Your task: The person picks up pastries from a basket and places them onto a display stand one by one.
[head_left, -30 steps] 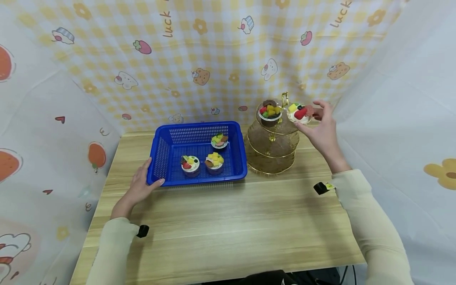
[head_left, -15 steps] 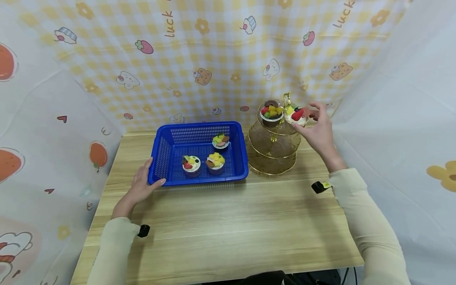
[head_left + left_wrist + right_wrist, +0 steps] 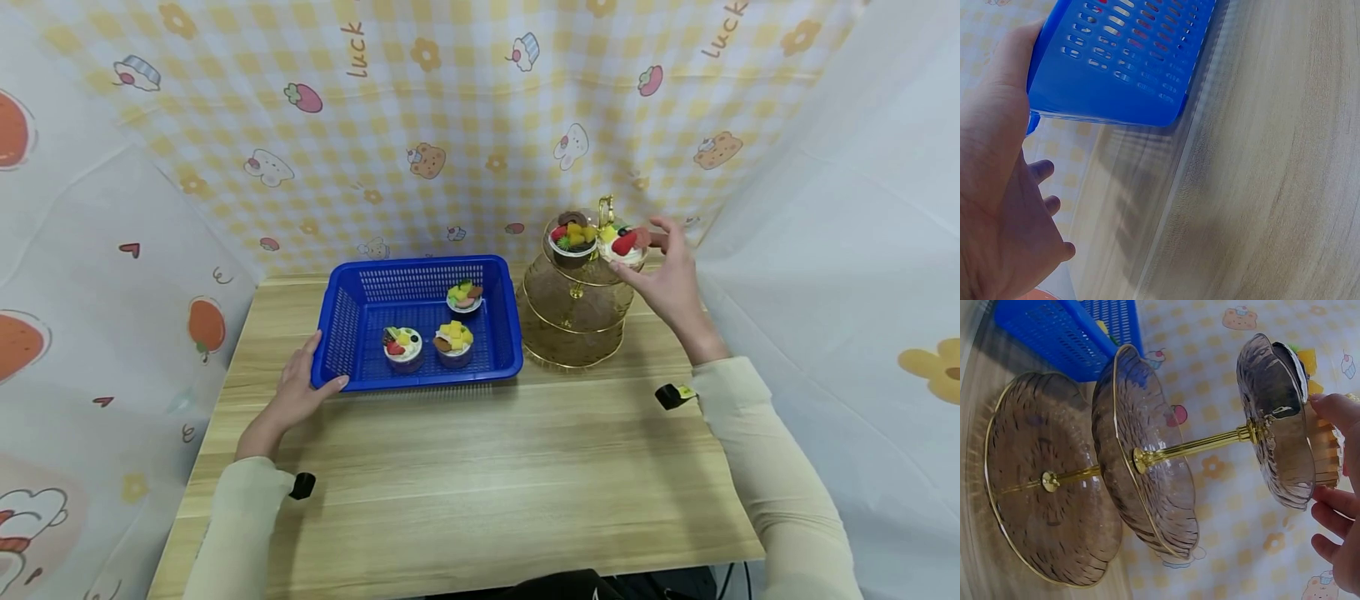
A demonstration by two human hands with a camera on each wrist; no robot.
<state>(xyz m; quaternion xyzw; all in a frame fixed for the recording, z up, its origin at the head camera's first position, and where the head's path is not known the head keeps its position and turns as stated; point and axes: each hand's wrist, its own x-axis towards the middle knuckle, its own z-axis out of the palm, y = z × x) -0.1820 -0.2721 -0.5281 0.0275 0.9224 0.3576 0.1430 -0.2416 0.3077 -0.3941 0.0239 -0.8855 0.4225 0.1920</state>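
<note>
My right hand (image 3: 671, 283) holds a toy cupcake (image 3: 622, 248), topped with cream, strawberry and yellow fruit, between thumb and fingers. The cupcake is at the right side of the top tier of a three-tier stand (image 3: 576, 323), which has smoky clear plates and gold trim. In the right wrist view its ribbed tan cup (image 3: 1327, 450) shows behind the top plate. Beside it on that tier sits a dark-cup fruit cupcake (image 3: 573, 236). My left hand (image 3: 294, 393) rests at the front left corner of a blue basket (image 3: 420, 383), thumb along the rim, other fingers relaxed outside it.
Three more cupcakes stand in the basket, one in front at left (image 3: 403, 348), one in front at right (image 3: 453, 343) and one at the back (image 3: 465, 297). Basket and stand are side by side on a wooden table (image 3: 480, 475). A checked curtain (image 3: 450, 125) hangs close behind.
My right hand has carried the cupcake left and slightly down onto the top tier, close to the other cupcake. The left hand and basket have stayed put.
</note>
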